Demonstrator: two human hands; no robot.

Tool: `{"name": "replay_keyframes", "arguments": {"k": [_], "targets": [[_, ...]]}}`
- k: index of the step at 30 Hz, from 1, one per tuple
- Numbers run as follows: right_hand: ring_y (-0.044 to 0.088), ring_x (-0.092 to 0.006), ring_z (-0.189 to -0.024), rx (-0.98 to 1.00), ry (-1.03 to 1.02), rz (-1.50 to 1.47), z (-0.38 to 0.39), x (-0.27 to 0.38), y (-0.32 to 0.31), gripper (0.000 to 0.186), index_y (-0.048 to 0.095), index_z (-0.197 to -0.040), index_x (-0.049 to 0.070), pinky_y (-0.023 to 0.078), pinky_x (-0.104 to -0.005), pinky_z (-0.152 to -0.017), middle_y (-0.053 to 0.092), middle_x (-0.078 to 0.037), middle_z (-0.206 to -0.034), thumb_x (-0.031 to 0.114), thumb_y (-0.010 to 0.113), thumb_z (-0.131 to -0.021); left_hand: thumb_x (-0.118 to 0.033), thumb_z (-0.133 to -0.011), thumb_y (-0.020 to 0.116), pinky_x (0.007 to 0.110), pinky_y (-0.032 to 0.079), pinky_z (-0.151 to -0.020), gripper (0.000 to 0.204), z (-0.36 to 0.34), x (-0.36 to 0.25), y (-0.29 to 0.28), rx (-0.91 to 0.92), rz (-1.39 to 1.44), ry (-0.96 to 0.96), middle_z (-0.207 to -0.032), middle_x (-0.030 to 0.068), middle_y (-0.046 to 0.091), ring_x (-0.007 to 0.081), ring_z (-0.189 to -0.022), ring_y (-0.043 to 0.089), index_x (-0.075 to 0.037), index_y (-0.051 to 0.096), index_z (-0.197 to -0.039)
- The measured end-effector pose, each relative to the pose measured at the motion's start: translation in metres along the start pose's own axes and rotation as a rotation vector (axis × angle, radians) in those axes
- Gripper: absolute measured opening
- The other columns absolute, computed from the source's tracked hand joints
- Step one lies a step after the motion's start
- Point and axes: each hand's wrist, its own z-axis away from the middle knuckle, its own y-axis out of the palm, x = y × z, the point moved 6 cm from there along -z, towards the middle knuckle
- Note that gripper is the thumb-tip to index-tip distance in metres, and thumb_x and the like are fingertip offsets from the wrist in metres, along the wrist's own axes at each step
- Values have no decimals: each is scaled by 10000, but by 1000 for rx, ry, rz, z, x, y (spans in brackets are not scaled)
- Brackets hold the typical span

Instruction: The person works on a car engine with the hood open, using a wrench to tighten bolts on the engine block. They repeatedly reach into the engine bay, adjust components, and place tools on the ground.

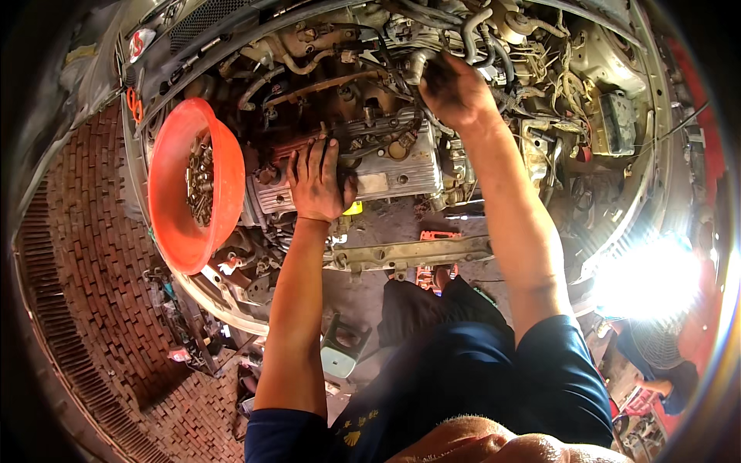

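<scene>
My left hand [318, 181] lies flat with its fingers spread on the ribbed metal engine cover [413, 158]. My right hand [457, 92] reaches to the back of the engine. Its fingers are curled in dark shade beside a silver metal pipe fitting [417, 68], and what they grip is hidden. Black hoses and cables run close around that hand. To the left of my left hand, an orange-red plastic basin [168, 185] rests tilted on the side of the engine bay, with many small metal parts [201, 181] in it.
A metal crossbar [409, 252] spans the front of the bay. A bright lamp [647, 278] glares at the right. Orange-handled scissors or pliers [134, 104] hang at the left edge. A stool [340, 359] stands below. Another person's arm [656, 384] shows at lower right.
</scene>
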Motion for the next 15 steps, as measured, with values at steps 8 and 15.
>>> {"name": "replay_keyframes", "arguments": {"k": [8, 15], "targets": [[698, -315, -964, 62, -2, -255, -31, -43, 55, 182, 661, -1115, 50, 633, -474, -896, 728, -120, -1031, 204, 582, -1058, -432, -903, 555, 575, 308, -1173, 683, 3, 0, 1, 2, -53, 35, -1479, 187, 565, 389, -1356, 519, -28, 525, -1453], [692, -353, -1060, 902, 134, -465, -157, -24, 89, 306, 643, -1278, 27, 597, -533, -918, 723, -159, -1150, 125, 608, -990, -458, -948, 539, 584, 318, -1164, 671, -12, -18, 17, 3, -26, 75, -1465, 197, 559, 403, -1347, 519, -25, 510, -1460]]}}
